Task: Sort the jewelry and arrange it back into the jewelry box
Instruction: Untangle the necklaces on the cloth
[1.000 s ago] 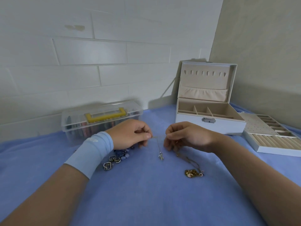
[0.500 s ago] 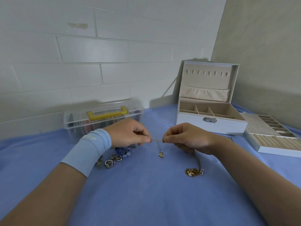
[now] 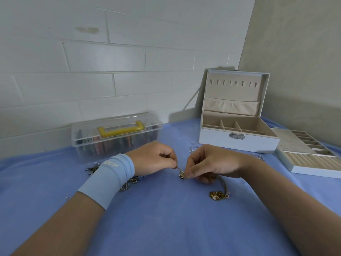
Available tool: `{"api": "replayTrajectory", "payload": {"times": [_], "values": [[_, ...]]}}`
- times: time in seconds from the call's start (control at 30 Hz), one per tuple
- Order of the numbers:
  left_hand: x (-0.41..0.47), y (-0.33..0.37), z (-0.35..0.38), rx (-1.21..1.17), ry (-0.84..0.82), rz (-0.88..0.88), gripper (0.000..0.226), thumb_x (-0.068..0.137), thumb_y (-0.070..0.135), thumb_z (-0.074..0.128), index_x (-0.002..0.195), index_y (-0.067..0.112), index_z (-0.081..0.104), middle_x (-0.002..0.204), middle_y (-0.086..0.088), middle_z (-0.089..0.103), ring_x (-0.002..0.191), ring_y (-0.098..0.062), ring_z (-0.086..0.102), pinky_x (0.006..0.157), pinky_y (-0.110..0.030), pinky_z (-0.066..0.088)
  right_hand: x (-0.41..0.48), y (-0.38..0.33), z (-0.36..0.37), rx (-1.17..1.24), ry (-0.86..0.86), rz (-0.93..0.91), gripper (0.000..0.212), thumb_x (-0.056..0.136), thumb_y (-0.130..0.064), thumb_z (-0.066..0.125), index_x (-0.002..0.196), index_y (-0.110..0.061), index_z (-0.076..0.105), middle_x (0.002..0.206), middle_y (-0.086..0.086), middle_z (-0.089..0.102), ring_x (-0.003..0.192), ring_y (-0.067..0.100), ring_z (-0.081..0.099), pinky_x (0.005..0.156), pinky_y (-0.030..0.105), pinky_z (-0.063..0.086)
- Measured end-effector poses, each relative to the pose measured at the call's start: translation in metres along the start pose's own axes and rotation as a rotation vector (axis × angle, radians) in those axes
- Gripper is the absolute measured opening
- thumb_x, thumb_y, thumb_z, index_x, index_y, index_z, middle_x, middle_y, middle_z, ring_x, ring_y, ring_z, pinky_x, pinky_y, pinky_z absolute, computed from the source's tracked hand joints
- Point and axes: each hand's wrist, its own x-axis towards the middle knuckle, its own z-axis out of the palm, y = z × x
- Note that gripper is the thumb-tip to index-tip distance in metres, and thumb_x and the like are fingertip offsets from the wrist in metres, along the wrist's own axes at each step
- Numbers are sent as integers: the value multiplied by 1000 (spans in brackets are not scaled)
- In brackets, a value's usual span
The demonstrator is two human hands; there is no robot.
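My left hand (image 3: 154, 158), above a light blue wristband, pinches the upper end of a thin chain. My right hand (image 3: 212, 163) pinches the same chain low down, right beside its small gold pendant (image 3: 181, 175). A second gold chain runs from under my right hand to a gold clump (image 3: 217, 195) on the blue cloth. A heap of mixed jewelry (image 3: 129, 182) lies partly hidden under my left wrist. The white jewelry box (image 3: 238, 141) stands open at the back right, its beige compartments showing nothing inside.
The box's removable tray (image 3: 313, 163) with ring rolls lies at the far right. A clear plastic case (image 3: 114, 137) with a yellow handle stands against the brick wall at the back left. Small loose pieces (image 3: 192, 149) lie in front of the box.
My right hand has slid down the chain to the pendant, and the pendant now sits lower and nearer the cloth. Both hands have kept their pinch on the chain.
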Motion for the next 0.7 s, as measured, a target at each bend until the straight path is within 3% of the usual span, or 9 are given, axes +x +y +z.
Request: {"api": "replayTrajectory", "payload": {"times": [0.07,0.17,0.3,0.4,0.53,0.6,0.7], "values": [[-3,2,-2,44,-31,-10,11,91,22,63,82,20,70,50,17,50,44,-1,42,44,-10,35,-1,-3,2,-36,-32,10,9,87,-16,76,80,-13,78,64,4,65,57,14,57,55,26,43],[-8,1,-4,191,-117,-49,10,87,26,65,81,21,72,63,11,64,53,-4,52,53,-17,42,-2,-7,3,-100,-55,-8,14,89,-24,74,77,-22,80,76,1,72,68,10,59,64,27,46],[-12,0,-6,325,-160,-61,9,81,36,71,78,28,76,79,15,70,70,-3,63,68,-20,51,-2,-8,2,-197,-14,-46,14,81,-41,76,76,-29,80,94,21,70,71,17,51,70,33,43],[-14,2,-7,364,-162,-47,10,81,38,73,73,31,75,87,15,71,71,1,62,66,-17,48,2,-6,5,-240,123,-94,5,85,-25,77,84,-29,81,82,3,74,62,10,55,63,25,47],[-14,2,-9,360,-141,-46,11,80,38,72,76,29,77,80,16,72,71,0,63,70,-21,52,12,-1,15,-325,138,-145,16,83,-21,79,95,-32,81,91,-11,73,82,23,66,75,36,54],[-14,2,-10,342,-148,-56,11,80,35,70,76,28,78,77,15,73,70,-1,64,74,-25,53,18,1,20,-356,135,-166,14,82,-20,81,92,-30,82,88,-21,68,80,18,65,78,37,54],[-16,3,-13,315,-158,-58,13,81,31,66,77,27,78,76,15,74,77,-9,68,82,-33,57,20,0,23,-376,158,-179,9,83,-21,80,86,-29,81,87,-22,66,79,20,64,77,38,54]]}}
